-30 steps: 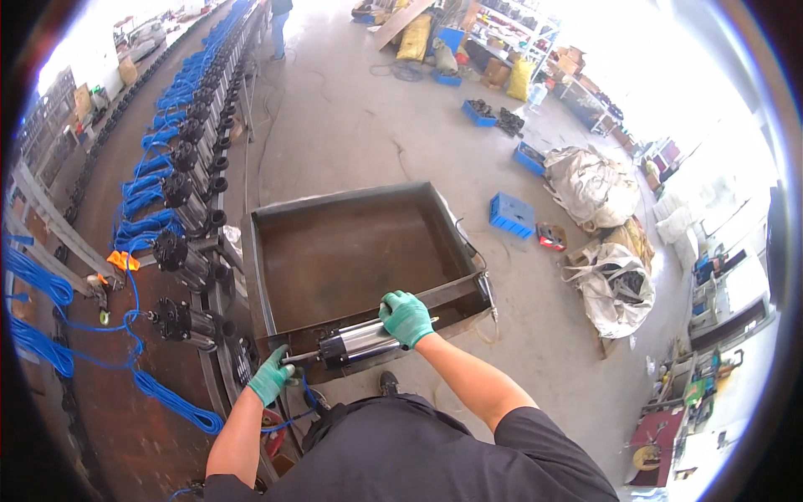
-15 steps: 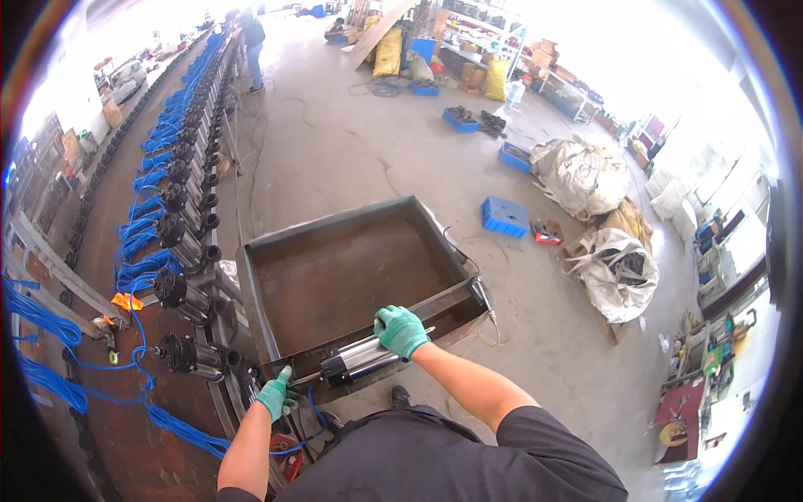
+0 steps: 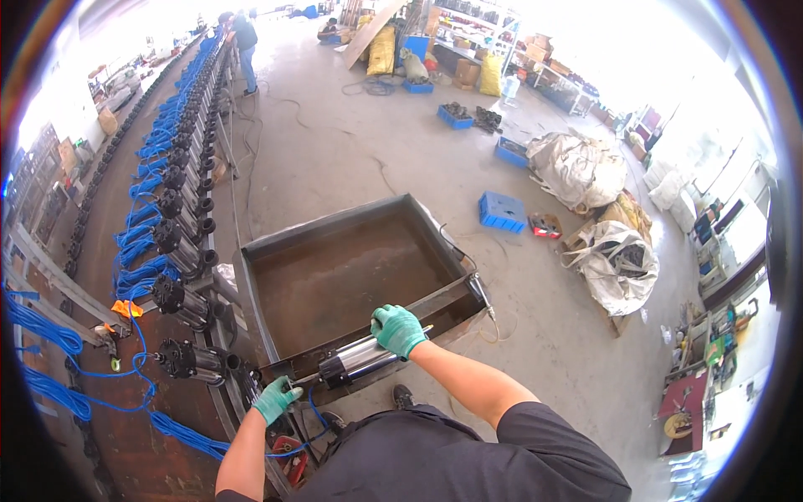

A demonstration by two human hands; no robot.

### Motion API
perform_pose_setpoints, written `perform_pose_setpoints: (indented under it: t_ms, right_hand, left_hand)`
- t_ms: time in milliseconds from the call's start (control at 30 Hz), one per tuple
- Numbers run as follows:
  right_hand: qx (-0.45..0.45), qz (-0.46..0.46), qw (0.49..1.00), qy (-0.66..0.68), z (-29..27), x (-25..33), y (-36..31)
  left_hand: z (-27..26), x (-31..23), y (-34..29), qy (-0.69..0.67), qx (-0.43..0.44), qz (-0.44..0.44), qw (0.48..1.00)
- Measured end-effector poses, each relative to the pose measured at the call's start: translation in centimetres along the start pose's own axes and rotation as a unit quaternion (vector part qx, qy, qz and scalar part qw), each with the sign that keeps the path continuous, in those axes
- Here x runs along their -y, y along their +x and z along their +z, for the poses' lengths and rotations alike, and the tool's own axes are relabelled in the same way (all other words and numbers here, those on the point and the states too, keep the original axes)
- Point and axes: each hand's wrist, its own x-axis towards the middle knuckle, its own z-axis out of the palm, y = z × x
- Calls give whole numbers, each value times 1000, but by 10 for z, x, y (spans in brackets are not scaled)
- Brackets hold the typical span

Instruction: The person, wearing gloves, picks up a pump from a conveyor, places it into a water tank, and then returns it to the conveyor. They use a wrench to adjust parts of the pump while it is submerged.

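Steel pump cylinder (image 3: pixel 358 361) on rusty tank (image 3: pixel 335 276) rim, concrete workshop floor (image 3: pixel 335 125)

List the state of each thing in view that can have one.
Left hand: gloved, shut on the cylinder's thin end.
Right hand: gloved, shut on the cylinder's far end.
Cylinder: lying across the tank's near edge, held at both ends.
Tank: open-topped, holding brown water.
Pumps: lined up on the bench, blue cables attached.
Sacks: on the floor, slumped.

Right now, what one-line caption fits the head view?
Both green-gloved hands, left hand and right hand, grip a shiny metal cylinder at the near rim of a large rusty steel tray.
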Motion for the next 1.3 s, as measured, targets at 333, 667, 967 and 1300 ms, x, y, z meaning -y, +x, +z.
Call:
perform_pose_setpoints:
  t_ms: [333,667,967,1300]
  right_hand:
    - [7,-1,1000,-2,1,2,-1]
    - [11,7,1000,-4,0,1,-1]
    - [6,-2,1000,10,0,6,0]
    - [8,-9,1000,12,-1,6,1]
  left_hand:
    - [14,11,-2,506,-117,76,851]
    - [-11,-1,3,265,18,-96,959]
    - [-1,51,10,11,-28,34,999]
    - [-17,-24,23,403,127,-173,890]
